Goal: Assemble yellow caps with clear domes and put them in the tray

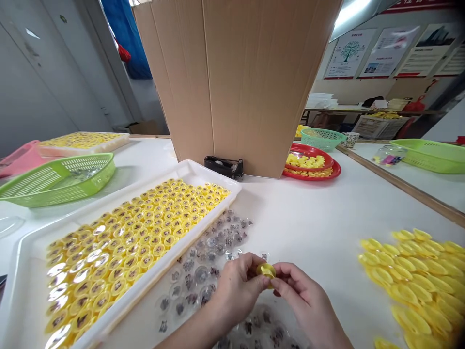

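Observation:
Between the fingertips of both hands sits a small round yellow plastic piece (266,270). My left hand (240,286) pinches its left side, and my right hand (298,291) grips the right side. Under and around the hands lie many clear round domes with small dark pictures (201,275), spread on the white table. To the left, a white tray (119,310) holds rows of yellow round pieces with dark pictures under shiny clear covers. A pile of plain yellow oval pieces (417,281) lies at the right.
A large cardboard box (240,87) stands behind, with a black tape dispenser (224,167) at its foot. Red plates (327,173) of yellow pieces sit right of it. Green baskets (61,182) and another filled tray (109,144) are at the left. A wooden strip (399,184) crosses the right side.

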